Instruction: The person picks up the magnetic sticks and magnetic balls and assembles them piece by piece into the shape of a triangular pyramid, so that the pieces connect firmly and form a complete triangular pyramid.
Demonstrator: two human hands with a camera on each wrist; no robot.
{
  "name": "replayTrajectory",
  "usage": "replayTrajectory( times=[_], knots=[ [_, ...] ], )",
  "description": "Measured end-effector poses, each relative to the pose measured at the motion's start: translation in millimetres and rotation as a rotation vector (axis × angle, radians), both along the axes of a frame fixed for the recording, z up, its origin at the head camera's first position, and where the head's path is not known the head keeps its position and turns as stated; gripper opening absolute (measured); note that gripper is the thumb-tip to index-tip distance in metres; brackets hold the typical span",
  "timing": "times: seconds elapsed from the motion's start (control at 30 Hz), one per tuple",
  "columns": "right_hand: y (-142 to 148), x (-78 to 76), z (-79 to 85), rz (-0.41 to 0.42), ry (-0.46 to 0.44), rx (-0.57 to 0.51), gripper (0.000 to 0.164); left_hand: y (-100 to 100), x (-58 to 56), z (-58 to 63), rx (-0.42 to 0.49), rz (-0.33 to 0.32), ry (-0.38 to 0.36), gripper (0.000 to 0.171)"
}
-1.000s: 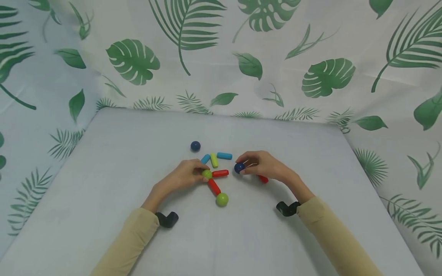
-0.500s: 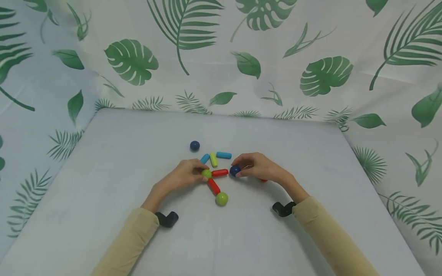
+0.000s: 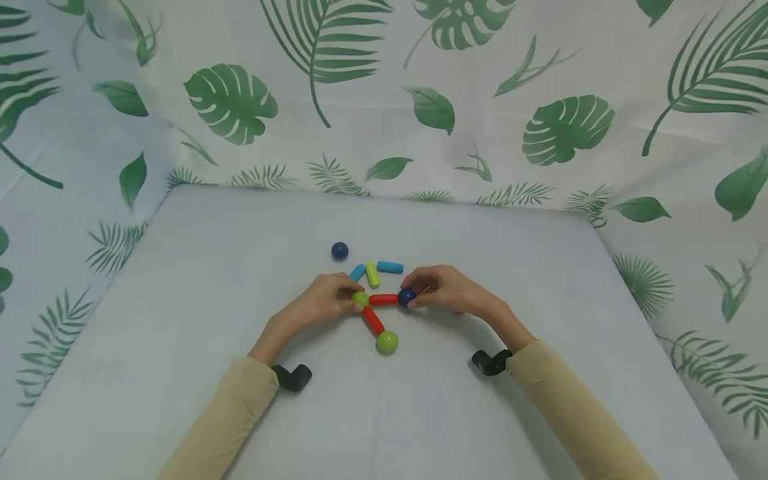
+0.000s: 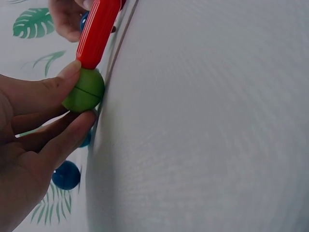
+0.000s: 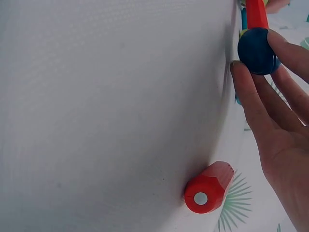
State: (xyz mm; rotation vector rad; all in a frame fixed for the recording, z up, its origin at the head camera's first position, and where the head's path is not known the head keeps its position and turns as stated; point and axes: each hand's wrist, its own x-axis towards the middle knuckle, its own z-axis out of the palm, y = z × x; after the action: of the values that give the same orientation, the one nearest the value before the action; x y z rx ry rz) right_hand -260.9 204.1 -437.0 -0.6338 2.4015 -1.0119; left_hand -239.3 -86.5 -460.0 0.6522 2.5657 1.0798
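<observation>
White tabletop (image 3: pixel 384 420): left fingers (image 4: pixel 77 129) pinch one of two green balls (image 4: pixel 84 93), right fingers (image 5: pixel 250 94) one of two blue balls (image 5: pixel 256 50).

There are four balls (image 3: pixel 387 343), three red rods (image 3: pixel 373 321), two blue rods (image 3: pixel 391 267) and one yellow-green rod (image 3: pixel 372 275).

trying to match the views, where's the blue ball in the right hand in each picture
Head: blue ball just right of and below centre.
Left wrist: blue ball top left, partly behind a red stick.
Right wrist: blue ball upper right.
Shared landmark: the right hand, holding it.
</observation>
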Motion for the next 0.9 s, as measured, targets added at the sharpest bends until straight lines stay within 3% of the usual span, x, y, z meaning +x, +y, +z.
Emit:
replayTrajectory(
  times=[0.37,0.73,0.9],
  knots=[
    [7,5.2,5.5,-0.02,0.054,-0.007,0.034,0,0.8,-1.2,-0.003,0.008,0.0,0.035],
    [39,7.0,19.1,-0.2,0.177,0.09,0.025,4,5.4,6.5,-0.029,0.037,-0.004,0.038],
    [52,11.4,14.9,-0.252,0.169,0.12,0.024,8,9.2,8.1,-0.049,0.043,-0.009,0.037]
  ],
)
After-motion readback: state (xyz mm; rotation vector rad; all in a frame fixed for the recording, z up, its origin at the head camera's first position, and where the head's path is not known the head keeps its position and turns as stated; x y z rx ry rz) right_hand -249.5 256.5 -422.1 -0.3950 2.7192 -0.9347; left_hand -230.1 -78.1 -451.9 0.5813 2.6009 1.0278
